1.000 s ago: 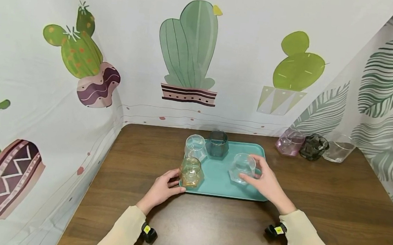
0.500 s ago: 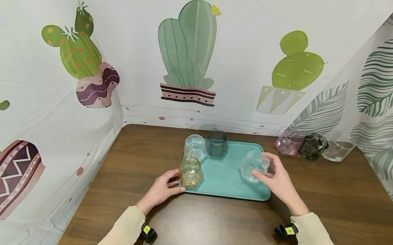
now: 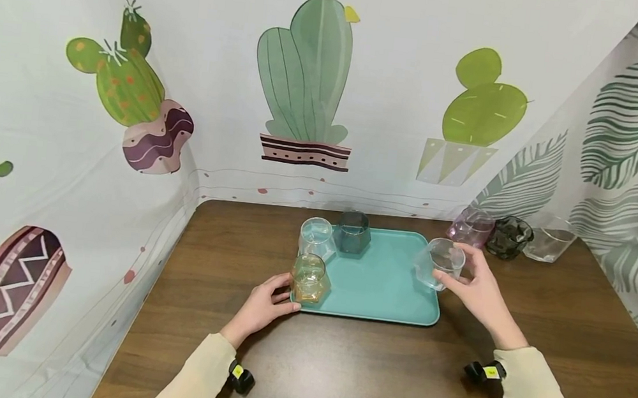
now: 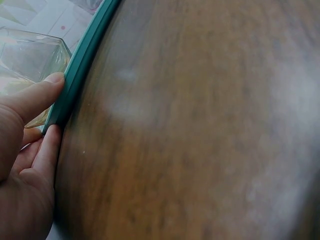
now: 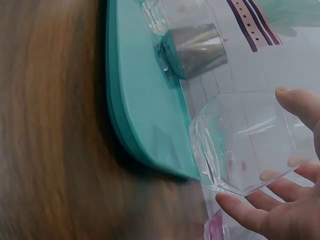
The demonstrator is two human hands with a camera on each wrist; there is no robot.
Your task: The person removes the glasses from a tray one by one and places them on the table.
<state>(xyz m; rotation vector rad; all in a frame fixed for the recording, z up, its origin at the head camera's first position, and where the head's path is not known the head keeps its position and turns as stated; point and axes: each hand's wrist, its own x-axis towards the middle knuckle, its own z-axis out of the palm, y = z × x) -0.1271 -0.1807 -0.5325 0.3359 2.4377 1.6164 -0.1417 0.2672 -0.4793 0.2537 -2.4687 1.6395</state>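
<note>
My right hand [image 3: 478, 283] holds a clear faceted drinking glass [image 3: 441, 265] over the right edge of the teal tray [image 3: 380, 282]. In the right wrist view, thumb and fingers are around the glass [image 5: 245, 142], which is off the tray. My left hand [image 3: 262, 306] grips the tray's front left corner; in the left wrist view the thumb [image 4: 42, 95] lies against the rim. Beside it on the tray stands an amber glass [image 3: 311, 281]. Behind that are another clear glass [image 3: 317, 240] and a dark grey-blue glass [image 3: 353, 233].
At the table's back right stand a pink glass [image 3: 468, 229], a dark wavy glass [image 3: 508, 238] and a clear glass [image 3: 548, 241]. A cloth backdrop [image 3: 397, 104] with printed cacti rises behind the brown wooden table [image 3: 360, 369].
My right hand has carried the clear glass to the right, from over the middle right of the tray to its right edge, slightly farther back. My left hand stays at the tray corner.
</note>
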